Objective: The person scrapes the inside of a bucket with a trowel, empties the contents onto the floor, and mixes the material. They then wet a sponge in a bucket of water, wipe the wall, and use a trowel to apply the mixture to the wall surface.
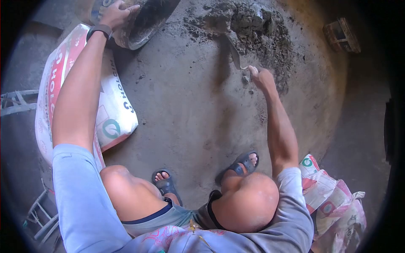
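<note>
At the upper left, my left hand (117, 16) is closed on the rim of a dirty bucket (147, 26), which lies tipped with its dark mouth facing the floor on the right. My right hand (262, 78) grips a trowel (233, 49) by its handle, most of which the fingers hide. The trowel's blade points up and away, at the left edge of a heap of wet grey mortar (265, 31). Crumbs of mortar lie scattered about the blade.
A full cement bag (114, 95) stands beneath my left forearm. Crumpled cement bags (333, 198) lie at the lower right. A small container (341, 36) sits at the upper right. Ladder-like frames (19, 102) are at the far left. My sandalled feet rest on the concrete floor (185, 114).
</note>
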Tool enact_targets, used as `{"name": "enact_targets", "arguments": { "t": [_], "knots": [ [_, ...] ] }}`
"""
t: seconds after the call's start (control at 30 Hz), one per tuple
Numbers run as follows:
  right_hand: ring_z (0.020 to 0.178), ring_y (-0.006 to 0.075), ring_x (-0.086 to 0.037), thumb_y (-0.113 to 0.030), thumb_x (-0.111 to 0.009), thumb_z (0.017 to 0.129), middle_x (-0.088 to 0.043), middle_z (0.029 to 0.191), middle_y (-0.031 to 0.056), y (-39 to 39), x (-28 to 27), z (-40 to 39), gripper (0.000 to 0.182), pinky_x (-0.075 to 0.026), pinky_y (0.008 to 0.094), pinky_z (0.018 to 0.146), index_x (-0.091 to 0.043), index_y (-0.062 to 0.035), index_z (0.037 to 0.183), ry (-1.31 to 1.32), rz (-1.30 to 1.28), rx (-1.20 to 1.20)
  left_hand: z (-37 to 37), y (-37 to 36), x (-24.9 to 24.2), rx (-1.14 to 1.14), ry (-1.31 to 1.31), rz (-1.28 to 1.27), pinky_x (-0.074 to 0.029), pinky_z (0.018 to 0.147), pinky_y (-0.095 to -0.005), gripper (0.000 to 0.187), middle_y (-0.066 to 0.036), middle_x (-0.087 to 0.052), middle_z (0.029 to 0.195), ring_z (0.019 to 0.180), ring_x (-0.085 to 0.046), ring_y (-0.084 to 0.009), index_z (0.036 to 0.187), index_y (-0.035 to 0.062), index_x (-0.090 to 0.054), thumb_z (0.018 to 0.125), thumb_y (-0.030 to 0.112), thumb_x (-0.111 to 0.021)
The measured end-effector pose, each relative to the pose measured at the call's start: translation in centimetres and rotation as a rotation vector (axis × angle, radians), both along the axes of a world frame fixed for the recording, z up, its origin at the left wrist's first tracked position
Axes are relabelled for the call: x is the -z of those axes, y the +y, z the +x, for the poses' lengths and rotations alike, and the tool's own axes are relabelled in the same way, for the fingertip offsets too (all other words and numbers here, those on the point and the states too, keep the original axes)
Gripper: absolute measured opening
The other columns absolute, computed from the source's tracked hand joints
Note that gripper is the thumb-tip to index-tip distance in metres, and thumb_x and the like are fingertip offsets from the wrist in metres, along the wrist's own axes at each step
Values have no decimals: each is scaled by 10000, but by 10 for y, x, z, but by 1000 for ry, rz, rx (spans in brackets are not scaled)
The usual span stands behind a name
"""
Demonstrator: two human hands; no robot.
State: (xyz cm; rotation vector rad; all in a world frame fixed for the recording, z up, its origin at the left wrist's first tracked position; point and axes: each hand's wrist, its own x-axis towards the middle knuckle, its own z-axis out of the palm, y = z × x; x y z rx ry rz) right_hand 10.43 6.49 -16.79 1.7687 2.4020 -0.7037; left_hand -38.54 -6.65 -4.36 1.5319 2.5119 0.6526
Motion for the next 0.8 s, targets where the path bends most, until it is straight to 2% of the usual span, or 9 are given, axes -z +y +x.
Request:
{"name": "enact_targets", "arguments": {
  "t": [0.07, 0.17, 0.23, 0.47, 0.53, 0.57, 0.6, 0.67, 0.8],
  "knots": [
    [826, 359, -610, -520, -429, 847, -625, 862, 235, -25, -8, 11, 552, -454, 436, 719, -615, -5, 923, 4, 32, -32, 3, 0, 4, -4, 27, -45, -441, 728, -307, 519, -102, -611, 874, 794, -556, -162, 968, 7, -560, 753, 471, -649],
    [588, 276, -576, -442, -412, 886, -581, 665, 170, -83, -8, 13, 482, -429, 378, 565, -568, 8, 809, 536, -132, 387, 17, -1, 4, -46, -299, 158, -412, 510, -270, 289, -21, -539, 658, 573, -493, -112, 786, 40, -568, 731, 288, -704],
    [540, 229, -555, -450, -419, 882, -558, 632, 147, -79, 56, 44, 486, -419, 358, 531, -557, 9, 802, 389, -64, 245, 8, 0, 2, -19, -173, 70, -437, 718, -304, 491, -99, -606, 865, 778, -543, -154, 956, 11, -564, 757, 450, -655],
    [592, 257, -586, -471, -418, 875, -583, 673, 157, -87, 37, 64, 495, -433, 372, 558, -557, -1, 802, 408, -376, 477, 3, 2, 0, -23, -57, 26, -431, 705, -307, 496, -84, -599, 824, 763, -533, -152, 887, 17, -571, 740, 483, -654],
    [547, 191, -551, -463, -424, 882, -560, 630, 101, -90, 38, 64, 477, -419, 339, 521, -548, -18, 769, 194, -201, 360, 20, 0, -8, -16, -9, 132, -422, 613, -292, 406, -54, -574, 746, 672, -511, -133, 850, 22, -576, 733, 397, -679],
    [547, 191, -551, -463, -424, 882, -560, 630, 101, -95, 36, 58, 477, -419, 339, 521, -548, -18, 769, 195, -213, 349, 29, -2, -7, 0, 31, 217, -413, 521, -278, 321, -25, -549, 669, 581, -490, -114, 812, 28, -582, 726, 312, -704],
    [500, 163, -506, -443, -431, 887, -522, 593, 66, -114, 8, 42, 447, -398, 316, 477, -538, -23, 776, 353, -248, 329, 46, -4, -22, -126, -319, 103, -411, 522, -283, 327, -25, -550, 665, 587, -487, -114, 799, 30, -578, 717, 317, -710],
    [475, 114, -466, -392, -450, 894, -490, 575, 21, -135, -15, 6, 378, -373, 278, 443, -561, -35, 845, 411, -345, 244, 35, 2, -12, -98, -260, 124, -410, 521, -282, 323, -24, -549, 660, 585, -486, -114, 794, 32, -578, 718, 317, -710],
    [813, 353, -607, -431, -463, 863, -612, 861, 238, -190, -23, -63, 464, -466, 426, 709, -567, 6, 979, 215, -598, -329, 30, -2, -11, -84, -200, 125, -397, 508, -286, 318, -22, -541, 643, 574, -478, -116, 766, 33, -572, 718, 314, -711]
  ]
}}
